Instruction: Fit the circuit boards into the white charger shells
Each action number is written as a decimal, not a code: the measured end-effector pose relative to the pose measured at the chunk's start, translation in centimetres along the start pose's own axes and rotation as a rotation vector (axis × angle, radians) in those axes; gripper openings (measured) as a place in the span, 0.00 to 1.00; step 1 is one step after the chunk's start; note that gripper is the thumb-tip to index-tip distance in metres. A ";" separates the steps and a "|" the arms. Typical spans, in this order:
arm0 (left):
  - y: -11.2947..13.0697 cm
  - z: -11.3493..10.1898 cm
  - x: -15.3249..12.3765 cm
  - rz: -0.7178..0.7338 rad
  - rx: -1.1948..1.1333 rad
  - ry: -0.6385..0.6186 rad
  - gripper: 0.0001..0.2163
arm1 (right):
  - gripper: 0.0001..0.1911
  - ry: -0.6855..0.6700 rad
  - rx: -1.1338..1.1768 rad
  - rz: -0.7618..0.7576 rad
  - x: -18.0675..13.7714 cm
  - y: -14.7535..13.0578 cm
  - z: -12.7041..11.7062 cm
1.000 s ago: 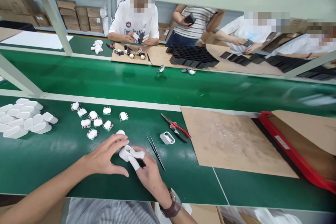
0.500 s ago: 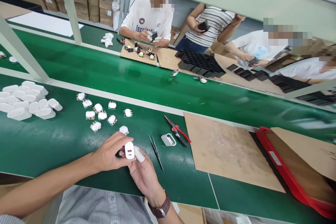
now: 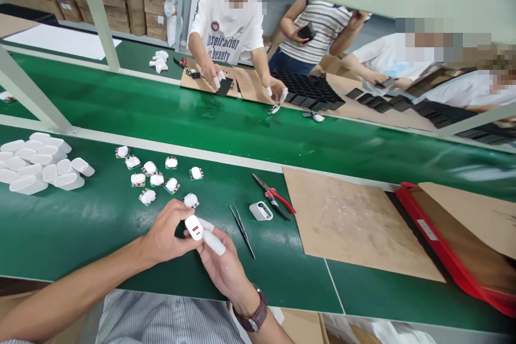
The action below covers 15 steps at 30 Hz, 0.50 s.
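Note:
A white charger [image 3: 194, 228] with two port slots, one red inside, faces me at the table's front. My left hand [image 3: 171, 228] pinches it between thumb and fingers. Palm up beneath and behind it, my right hand [image 3: 221, 260] grips its other side; white finger covers [image 3: 214, 242] sleeve some of its fingers, partly hidden by the charger. Just beyond lie several small circuit boards [image 3: 157, 179] topped with white. To the right are metal tweezers [image 3: 243, 232], an open white housing [image 3: 261, 211] with parts inside, and red-handled pliers [image 3: 274, 197].
Several empty-looking white housings [image 3: 28, 185] stand at the left. A cardboard sheet [image 3: 346, 215] and a red-edged tray [image 3: 433, 236] lie at the right. Beyond a rail runs a green belt [image 3: 161, 110]; across it, co-workers handle parts near black trays [image 3: 312, 91].
The charger has tilted and shifted slightly left in my hands, and the right fingers show more. Across the belt, a co-worker's hand has reached out to a small part at the belt's edge.

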<state>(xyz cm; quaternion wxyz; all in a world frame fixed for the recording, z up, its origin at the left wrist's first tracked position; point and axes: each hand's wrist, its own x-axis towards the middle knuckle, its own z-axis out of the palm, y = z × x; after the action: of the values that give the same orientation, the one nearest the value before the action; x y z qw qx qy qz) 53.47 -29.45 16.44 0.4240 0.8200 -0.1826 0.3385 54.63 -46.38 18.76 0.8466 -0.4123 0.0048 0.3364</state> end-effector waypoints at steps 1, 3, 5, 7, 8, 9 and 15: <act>0.0 0.0 -0.1 -0.007 0.002 -0.001 0.25 | 0.21 0.002 0.000 0.004 0.0 0.0 0.0; -0.2 0.2 -0.3 -0.021 0.004 -0.001 0.25 | 0.19 0.010 -0.011 0.006 0.2 0.1 0.0; -0.4 0.2 -0.5 -0.022 0.008 0.004 0.25 | 0.18 0.032 -0.048 -0.016 0.3 0.1 0.0; -0.6 0.2 -0.7 -0.027 0.004 -0.002 0.26 | 0.18 0.050 -0.106 -0.053 0.5 -0.1 -0.2; -0.6 0.1 -0.7 -0.032 -0.010 -0.015 0.27 | 0.18 0.058 -0.139 -0.069 0.7 -0.3 -0.4; -0.7 0.0 -0.7 -0.040 -0.034 -0.040 0.27 | 0.18 0.062 -0.172 -0.080 0.7 -0.5 -0.6; -0.3 -0.7 0.0 -0.369 -0.461 -0.306 0.15 | 0.19 0.081 -0.344 -0.133 1.1 -1.9 -2.9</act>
<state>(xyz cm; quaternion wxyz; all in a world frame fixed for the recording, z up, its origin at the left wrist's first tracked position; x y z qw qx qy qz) 53.38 -28.68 16.52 0.6200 0.7632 -0.1642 0.0785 57.34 -48.65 17.83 0.7831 -0.5637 -0.0457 0.2588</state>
